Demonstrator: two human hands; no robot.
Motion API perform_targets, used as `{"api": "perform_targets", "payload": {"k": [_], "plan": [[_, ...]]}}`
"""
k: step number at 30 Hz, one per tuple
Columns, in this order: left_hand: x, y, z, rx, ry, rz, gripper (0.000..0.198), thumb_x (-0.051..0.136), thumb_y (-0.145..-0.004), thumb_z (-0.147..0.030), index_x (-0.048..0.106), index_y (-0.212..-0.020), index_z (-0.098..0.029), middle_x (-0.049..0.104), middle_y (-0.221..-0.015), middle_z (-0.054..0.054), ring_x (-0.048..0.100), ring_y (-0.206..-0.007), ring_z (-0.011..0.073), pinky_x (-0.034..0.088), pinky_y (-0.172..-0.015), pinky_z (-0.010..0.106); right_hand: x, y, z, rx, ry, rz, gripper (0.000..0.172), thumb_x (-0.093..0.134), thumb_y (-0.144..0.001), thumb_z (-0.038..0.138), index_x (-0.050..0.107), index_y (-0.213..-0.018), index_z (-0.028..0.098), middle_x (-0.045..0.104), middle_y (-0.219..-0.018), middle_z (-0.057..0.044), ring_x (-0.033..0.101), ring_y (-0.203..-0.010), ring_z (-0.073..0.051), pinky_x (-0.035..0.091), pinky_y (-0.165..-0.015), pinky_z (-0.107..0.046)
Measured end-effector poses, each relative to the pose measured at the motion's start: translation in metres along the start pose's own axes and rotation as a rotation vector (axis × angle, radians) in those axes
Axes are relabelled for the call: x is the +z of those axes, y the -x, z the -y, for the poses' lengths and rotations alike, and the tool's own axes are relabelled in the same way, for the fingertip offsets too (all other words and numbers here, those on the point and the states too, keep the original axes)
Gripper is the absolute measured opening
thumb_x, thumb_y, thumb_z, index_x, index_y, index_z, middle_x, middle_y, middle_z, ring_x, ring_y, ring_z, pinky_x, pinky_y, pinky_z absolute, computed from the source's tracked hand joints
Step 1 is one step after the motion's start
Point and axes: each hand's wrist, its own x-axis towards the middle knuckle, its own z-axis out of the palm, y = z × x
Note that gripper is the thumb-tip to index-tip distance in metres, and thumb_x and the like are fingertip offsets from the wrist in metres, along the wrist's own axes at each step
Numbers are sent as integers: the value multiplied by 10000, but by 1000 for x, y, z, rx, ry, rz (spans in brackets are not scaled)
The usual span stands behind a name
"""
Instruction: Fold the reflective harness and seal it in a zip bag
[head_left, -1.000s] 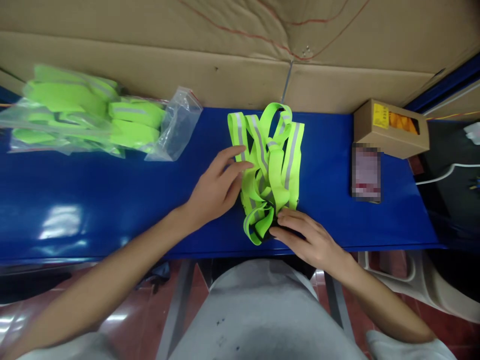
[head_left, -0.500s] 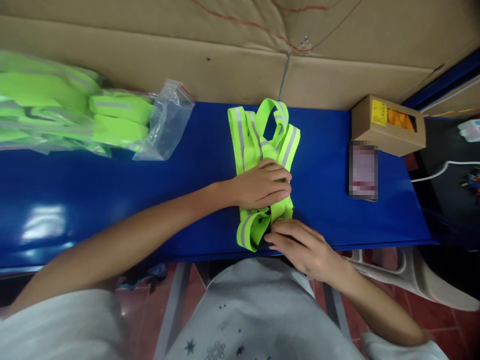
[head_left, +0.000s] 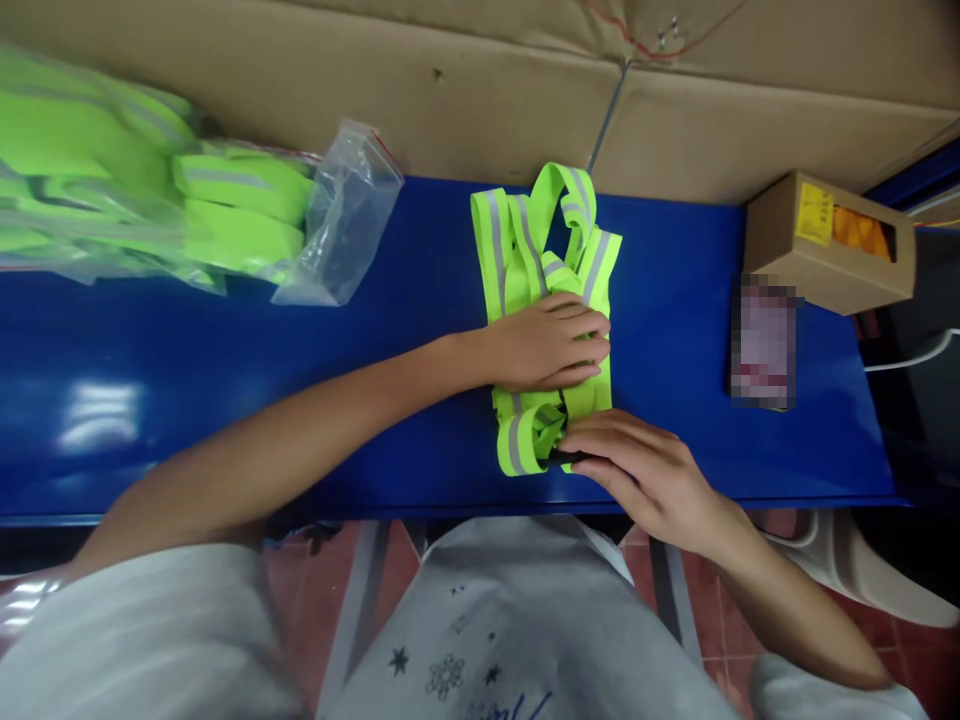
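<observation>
A neon-yellow reflective vest [head_left: 517, 260] made of straps with grey stripes lies folded lengthwise on the blue table, its loops spread toward the back. My left hand [head_left: 551, 340] is over its middle, fingers curled across the bundle and gripping it against the table. At the vest's near end, my right hand [head_left: 637, 465] is closed, thumb and fingers pinching a black strap piece [head_left: 559, 457]. A looped striped end [head_left: 517, 445] stands beside that piece, left of my right fingers. What lies under my left palm is hidden.
Clear plastic bags [head_left: 341, 220] of folded neon material [head_left: 240, 210] lie at the back left. On the right are a cardboard box [head_left: 780, 225] with orange contents and a blurred-out phone-like object [head_left: 763, 345]. A cardboard wall [head_left: 510, 100] closes the table's back edge.
My right hand keeps its pinch at the vest's near end, and more of the black piece shows. The left hand stays on the bundle. The whole view has shifted slightly.
</observation>
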Motion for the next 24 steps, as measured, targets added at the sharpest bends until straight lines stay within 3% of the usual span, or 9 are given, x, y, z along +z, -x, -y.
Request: {"api": "perform_targets", "payload": {"k": [5,12,16,21,24], "plan": [[-2,-5,15,-65,-57,-44,412,369,-1123,-403,685,-1255,-175,669,-1253,146,640,-1127,285,438,-1034,439,4,9,5,-87,169,2,270,665,-988,77,666,-1252,131,748,-1156,-125,710,-1102,-226,630,-990,-389],[1,-13,16,-147,-26,-35,382,405,-1040,-148,749,-1196,-202,703,-1225,127,675,-1133,289,474,-1018,474,11,18,-1,-63,99,-36,323,680,-973,58,667,-1287,134,738,-1161,-122,703,-1125,-222,628,-983,-381],[-1,-10,17,-194,162,-82,343,436,-1083,-259,758,-1186,-198,720,-1278,130,682,-1162,291,471,-1079,492,11,17,-6,-52,72,-62,343,678,-980,57,659,-1313,136,735,-1165,-114,688,-1138,-209,609,-1007,-369],[-40,8,-13,-227,529,-223,369,411,-1135,-330,713,-1256,-157,737,-1324,124,684,-1273,204,520,-1129,356,15,14,-3,-105,147,-51,303,689,-972,52,676,-1266,126,742,-1166,-121,704,-1116,-215,622,-1006,-382],[-70,22,-45,-226,618,-188,339,406,-1131,-267,693,-1301,-208,745,-1333,93,686,-1291,185,545,-1111,340,17,17,-2,-132,165,-70,310,680,-980,57,673,-1281,129,755,-1164,-121,710,-1122,-223,639,-1002,-398]]}}
